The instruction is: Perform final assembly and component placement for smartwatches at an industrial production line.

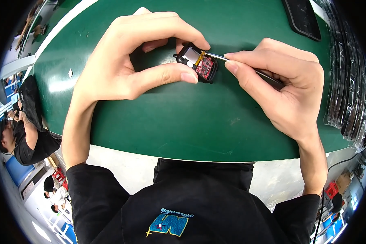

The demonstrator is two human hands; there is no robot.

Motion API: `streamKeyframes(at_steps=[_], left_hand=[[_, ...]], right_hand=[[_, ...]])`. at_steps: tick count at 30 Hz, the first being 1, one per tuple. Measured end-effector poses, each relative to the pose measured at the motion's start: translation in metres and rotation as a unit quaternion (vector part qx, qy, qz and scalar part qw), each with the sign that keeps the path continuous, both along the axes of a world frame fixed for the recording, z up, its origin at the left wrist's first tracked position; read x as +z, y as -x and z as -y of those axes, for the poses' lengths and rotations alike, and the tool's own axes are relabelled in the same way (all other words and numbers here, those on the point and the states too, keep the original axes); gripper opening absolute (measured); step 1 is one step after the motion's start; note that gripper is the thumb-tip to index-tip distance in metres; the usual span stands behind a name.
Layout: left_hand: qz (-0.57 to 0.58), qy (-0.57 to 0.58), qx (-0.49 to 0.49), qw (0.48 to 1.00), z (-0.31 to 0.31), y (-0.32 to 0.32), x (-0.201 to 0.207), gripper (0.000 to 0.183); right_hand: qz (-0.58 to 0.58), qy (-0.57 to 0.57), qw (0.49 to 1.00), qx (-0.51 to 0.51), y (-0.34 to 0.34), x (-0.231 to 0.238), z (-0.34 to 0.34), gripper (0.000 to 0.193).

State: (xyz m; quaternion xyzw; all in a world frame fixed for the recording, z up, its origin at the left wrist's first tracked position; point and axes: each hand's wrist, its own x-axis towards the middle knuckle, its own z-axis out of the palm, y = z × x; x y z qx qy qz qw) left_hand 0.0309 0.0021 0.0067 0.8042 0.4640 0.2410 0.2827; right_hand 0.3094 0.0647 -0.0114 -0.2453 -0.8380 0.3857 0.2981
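Observation:
Between the thumb and fingers of my left hand point(130, 57) is a small black watch case point(211, 80), tilted and opened up. Inside it show a silver battery-like block, a red circuit board point(206, 68) and a strip of yellow tape between them. My right hand point(284, 77) pinches a thin metal tweezers-like tool point(217, 56). Its tip reaches the case's upper edge, near the yellow tape; whether it touches the tape I cannot tell. The tool's rear part runs under my right palm.
A green table point(183, 126) lies under both hands. A black tray-like object point(301, 18) sits at the far right, beside a stack of plastic-wrapped black trays point(347, 77). A small white diamond-shaped piece point(70, 73) lies at left. Another person point(26, 136) works beyond the left edge.

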Motion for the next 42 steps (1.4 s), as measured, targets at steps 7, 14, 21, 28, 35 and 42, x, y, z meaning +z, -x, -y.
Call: streamKeyframes(at_steps=[7, 14, 21, 28, 35, 42], left_hand=[[-0.028, -0.043, -0.042, 0.998, -0.003, 0.002, -0.001, 0.052], [-0.018, -0.037, -0.033, 0.999, -0.001, 0.001, -0.002, 0.05], [-0.015, -0.047, -0.034, 0.998, -0.001, 0.002, -0.004, 0.05], [-0.02, -0.006, 0.001, 1.0, -0.002, -0.004, 0.007, 0.054], [-0.042, -0.023, 0.035, 0.998, 0.007, -0.015, 0.004, 0.055], [0.236, 0.107, 0.14, 0.956, -0.012, -0.012, 0.013, 0.048]], right_hand=[[-0.013, -0.011, 1.0, -0.002, -0.001, -0.002, 0.0, 0.016], [-0.017, -0.041, 0.999, 0.005, -0.001, -0.004, 0.004, 0.019], [-0.021, -0.039, 0.999, 0.002, 0.0, -0.006, 0.005, 0.018], [-0.057, 0.002, 0.998, -0.035, -0.006, 0.005, 0.0, 0.005], [-0.131, 0.098, 0.983, -0.077, -0.01, -0.005, -0.01, 0.012], [-0.163, 0.104, 0.977, -0.083, -0.008, -0.009, -0.016, 0.012]])
